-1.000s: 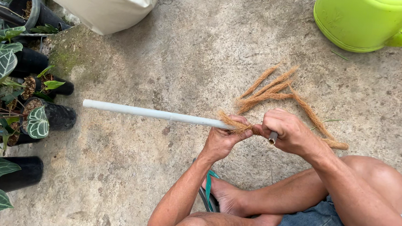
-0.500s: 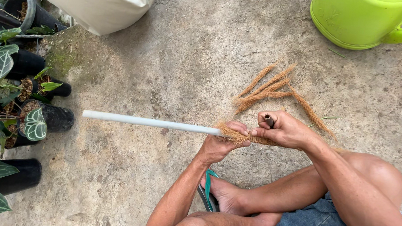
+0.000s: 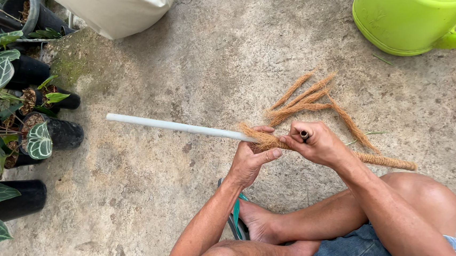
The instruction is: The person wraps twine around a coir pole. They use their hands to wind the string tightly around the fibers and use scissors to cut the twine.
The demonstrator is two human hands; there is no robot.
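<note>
A person sits cross-legged on a grey concrete floor (image 3: 180, 205), seen from above. Near the centre, the left hand (image 3: 250, 159) is closed around a long, thin white plastic pipe (image 3: 177, 126), thumb and fingers clamped on the spot where brown coconut-fibre rope (image 3: 270, 141) covers it. Just beside it toward 3 o'clock, the right hand (image 3: 318, 145) is closed in a fist on the same fibre-covered stretch, with a small dark stub showing at the top of the fist. The two hands sit close together, nearly touching. The bare pipe runs out toward 9 o'clock; a fibre-wrapped length (image 3: 389, 161) sticks out past the right wrist toward 3 o'clock. Loose strands of the same brown fibre (image 3: 305, 98) lie on the floor at about 1 o'clock from the hands.

At 1 o'clock in the far corner stands a lime-green plastic watering can (image 3: 406, 23); its inside cannot be seen. Along the 9 o'clock edge, black plastic nursery pots (image 3: 62, 132) hold plants with dark green, white-veined leaves (image 3: 40, 140) in coarse brown potting mix. At 11 o'clock sits a bulging beige sack (image 3: 108, 2). A green-strapped sandal (image 3: 235, 219) lies by the person's foot at 6 o'clock
</note>
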